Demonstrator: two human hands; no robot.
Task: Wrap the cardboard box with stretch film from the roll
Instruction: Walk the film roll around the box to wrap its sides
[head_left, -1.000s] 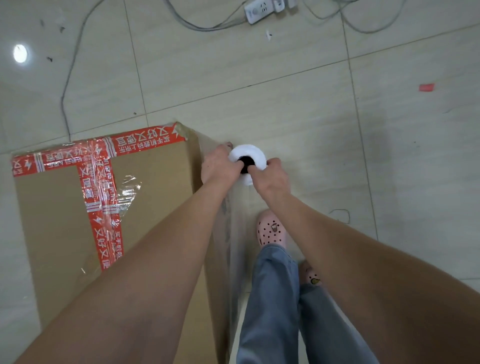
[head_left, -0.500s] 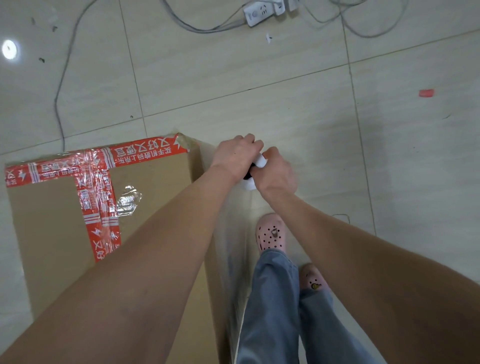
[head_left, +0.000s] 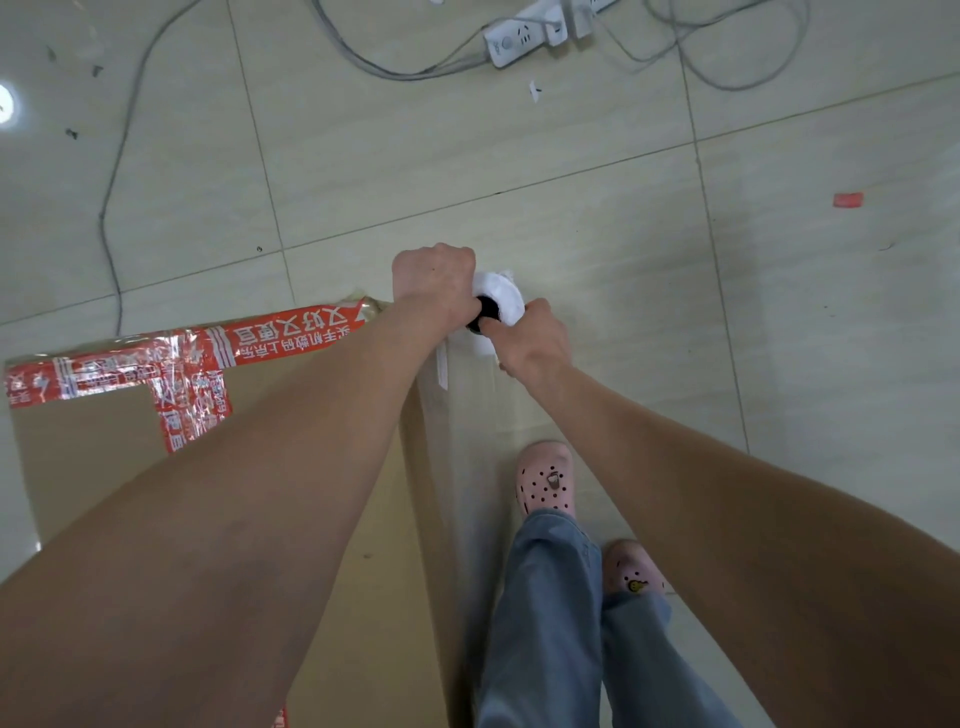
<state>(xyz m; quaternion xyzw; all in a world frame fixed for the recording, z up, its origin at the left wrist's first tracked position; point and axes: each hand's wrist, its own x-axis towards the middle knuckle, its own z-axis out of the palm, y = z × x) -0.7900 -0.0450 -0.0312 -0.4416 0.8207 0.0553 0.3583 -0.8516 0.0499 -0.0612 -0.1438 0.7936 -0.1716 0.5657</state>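
The tiled floor (head_left: 571, 171) fills the view, pale and glossy, with grey cables looping across its far part. On it stands the cardboard box (head_left: 104, 467), occupying the lower left; its top face carries strips of red printed tape (head_left: 291, 332) along the far edge and down the middle, partly glazed with clear film. A sheet of stretch film (head_left: 467, 441) runs down the box's right side, between the cardboard and the person's legs. Those legs, in blue jeans (head_left: 550, 623), end in pink clogs (head_left: 545, 480) planted just beside the box.

Both bare forearms reach forward to the box's far right corner, where the white roll (head_left: 496, 296) is held upright, its dark core showing. The left hand (head_left: 434, 278) is closed in a fist around the roll's far side. The right hand (head_left: 530, 338) grips the near side, fingers curled, thumb at the core opening.

A white power strip (head_left: 524, 36) lies near the top edge, and a small red scrap (head_left: 848, 200) sits well apart to the right.
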